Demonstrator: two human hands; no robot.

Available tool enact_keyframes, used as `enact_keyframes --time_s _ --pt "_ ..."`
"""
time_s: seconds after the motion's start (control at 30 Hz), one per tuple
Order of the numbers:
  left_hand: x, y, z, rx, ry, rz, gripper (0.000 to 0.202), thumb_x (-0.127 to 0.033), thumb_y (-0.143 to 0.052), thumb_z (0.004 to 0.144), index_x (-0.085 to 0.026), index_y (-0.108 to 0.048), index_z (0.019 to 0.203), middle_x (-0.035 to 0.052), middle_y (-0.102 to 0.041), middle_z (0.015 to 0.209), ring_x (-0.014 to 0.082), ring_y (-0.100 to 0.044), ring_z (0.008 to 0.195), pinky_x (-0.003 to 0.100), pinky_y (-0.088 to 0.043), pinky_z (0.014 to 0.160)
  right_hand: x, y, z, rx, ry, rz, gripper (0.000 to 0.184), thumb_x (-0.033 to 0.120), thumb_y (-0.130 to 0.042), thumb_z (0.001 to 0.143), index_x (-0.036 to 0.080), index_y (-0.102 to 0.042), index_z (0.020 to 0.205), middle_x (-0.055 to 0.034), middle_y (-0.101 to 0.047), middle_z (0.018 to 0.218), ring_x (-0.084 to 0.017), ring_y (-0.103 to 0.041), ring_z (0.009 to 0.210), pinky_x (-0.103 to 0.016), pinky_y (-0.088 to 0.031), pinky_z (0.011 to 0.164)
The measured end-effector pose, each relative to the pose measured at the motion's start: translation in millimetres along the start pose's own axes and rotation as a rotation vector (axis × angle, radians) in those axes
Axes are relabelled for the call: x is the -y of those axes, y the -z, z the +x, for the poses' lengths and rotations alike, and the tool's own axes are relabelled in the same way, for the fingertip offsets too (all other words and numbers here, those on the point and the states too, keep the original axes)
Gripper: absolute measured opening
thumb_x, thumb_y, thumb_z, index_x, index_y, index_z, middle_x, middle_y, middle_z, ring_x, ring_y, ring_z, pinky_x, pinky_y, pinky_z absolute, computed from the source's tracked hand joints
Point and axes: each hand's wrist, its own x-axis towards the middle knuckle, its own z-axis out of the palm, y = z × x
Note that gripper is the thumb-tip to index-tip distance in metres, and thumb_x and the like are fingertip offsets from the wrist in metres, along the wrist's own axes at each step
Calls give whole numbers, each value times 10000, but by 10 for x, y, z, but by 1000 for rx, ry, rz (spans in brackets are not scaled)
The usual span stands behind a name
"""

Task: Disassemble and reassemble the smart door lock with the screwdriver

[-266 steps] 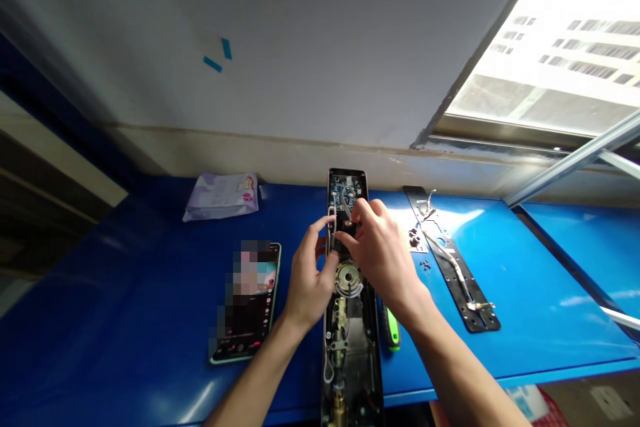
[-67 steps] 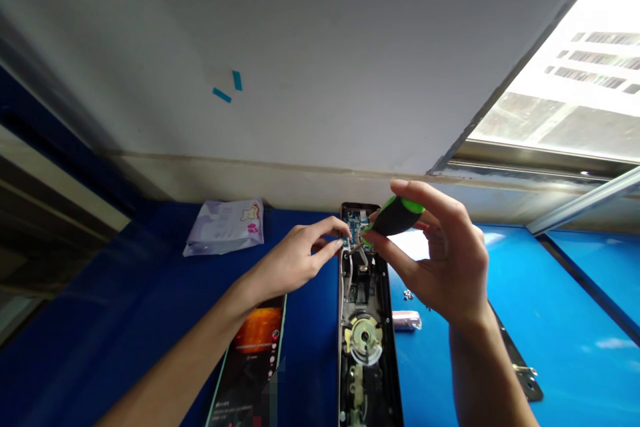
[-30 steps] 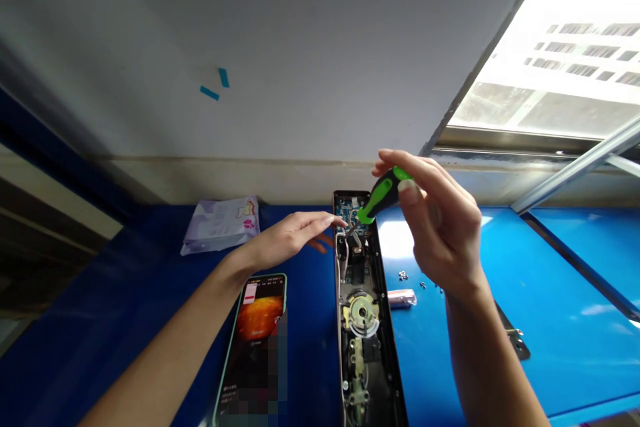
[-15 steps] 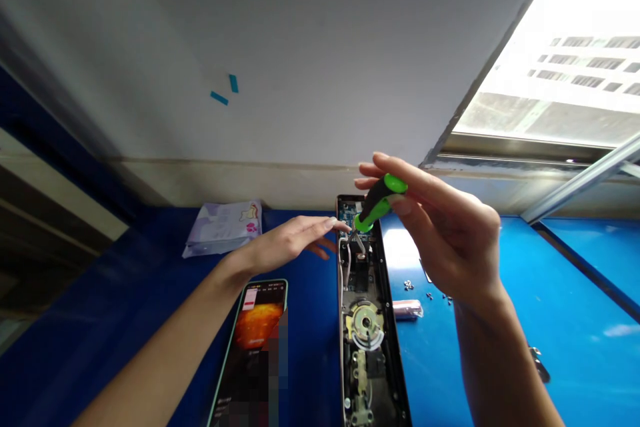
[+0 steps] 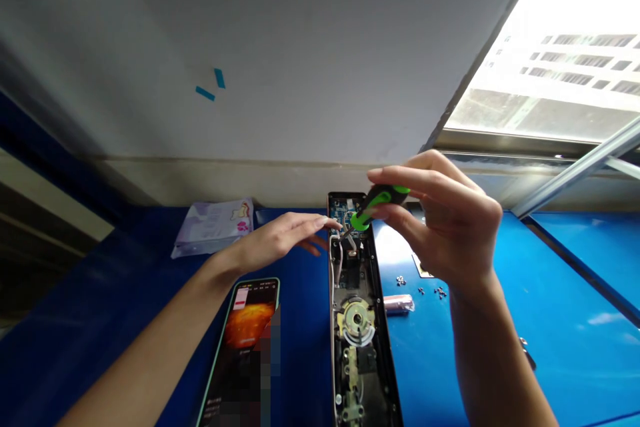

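Note:
My right hand (image 5: 440,220) grips a black and green screwdriver (image 5: 374,207) by its handle, fingers and thumb pinching it. The shaft slants down to the left, its tip near white wires in the upper part of a long black housing (image 5: 395,373), possibly an electronic door lock body. A blue circuit board (image 5: 356,237) sits at the housing's far end, with a round metal disc (image 5: 359,319) lower down. My left hand (image 5: 283,237) reaches to the housing's left edge, fingers stretched out, fingertips by the wires. Whether they touch a wire is hard to see.
A phone (image 5: 245,347) with a lit screen lies left of the housing, with a purple packet (image 5: 215,227) behind it. To the right are several small screws (image 5: 440,293), a wrapped cylinder (image 5: 399,305) and a dark metal part (image 5: 527,353). A wall (image 5: 300,80) rises behind.
My right hand has turned the screwdriver, so its handle now leans further to the right and lower. The view has shifted slightly; my left hand stays at the housing's edge.

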Motion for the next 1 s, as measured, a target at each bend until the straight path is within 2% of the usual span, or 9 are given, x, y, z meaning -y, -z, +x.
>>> enact_keyframes --time_s 0.07,0.17,0.23,0.4,0.6,0.7,0.8,0.93,1.0 --pt "-10 -1 0 -11 6 18 445 -535 -540 1036 -236 -745 1293 96 -719 1407 270 -735 1153 398 -608 973 -9 10 10 -6 26 -70 332 227 -826 895 326 -795 1210 -18 -701 981 -177 -687 887 -361 -639 780" --pt "-33 -4 -3 -21 17 41 446 -535 -550 1027 -235 -747 1292 96 -719 1410 271 -735 1147 392 -612 959 -10 24 13 130 -4 -10 433 179 -574 1039 319 -655 1440 -72 -694 1363 -232 -701 1180 -465 -615 1014" --pt "-45 -9 -7 -15 15 44 461 -540 -551 1025 -224 -742 1302 104 -728 1391 276 -735 1150 400 -611 963 -18 24 6 168 -21 81 484 140 -532 1045 328 -612 1484 -57 -681 1443 -247 -700 1248 -498 -610 1057" --pt "-64 -23 -11 -1 -14 66 430 -511 -562 1031 -222 -747 1291 92 -769 1307 280 -728 1170 410 -594 991 -69 -7 -6 -55 28 -23 344 247 -884 839 344 -809 1160 0 -725 926 -177 -698 829 -355 -644 715" --pt "-75 -22 -11 9 -7 56 451 -519 -567 1030 -209 -738 1308 97 -772 1300 290 -739 1154 437 -588 1006 -10 -3 3 146 -8 91 463 131 -524 1050 328 -641 1453 -47 -722 1369 -229 -707 1218 -477 -609 1041" --pt "-77 -21 -17 22 -14 59 446 -517 -564 1034 -206 -737 1303 97 -763 1322 286 -734 1169 436 -576 1028 0 -20 2 48 16 73 403 139 -728 956 349 -747 1300 -12 -779 1122 -198 -750 981 -395 -659 838" --pt "-83 -22 -22 22 -23 65 443 -517 -567 1035 -202 -741 1294 97 -762 1325 281 -730 1171 425 -572 1031 -11 -29 4 -53 42 -64 315 209 -867 853 319 -817 1144 -4 -692 910 -165 -676 814 -340 -619 707" --pt "-95 -26 -23 34 -14 37 458 -523 -565 1037 -197 -732 1312 104 -772 1299 279 -733 1155 421 -573 1022 -2 -23 4 130 23 21 435 164 -593 1035 326 -661 1433 -62 -715 1330 -214 -707 1147 -400 -640 923" --pt "-95 -31 -26 22 -17 20 460 -530 -571 1033 -196 -740 1300 108 -767 1310 284 -728 1167 424 -573 1025 0 -34 2 154 7 73 485 126 -575 1036 345 -629 1465 -43 -720 1374 -217 -717 1179 -416 -644 952"
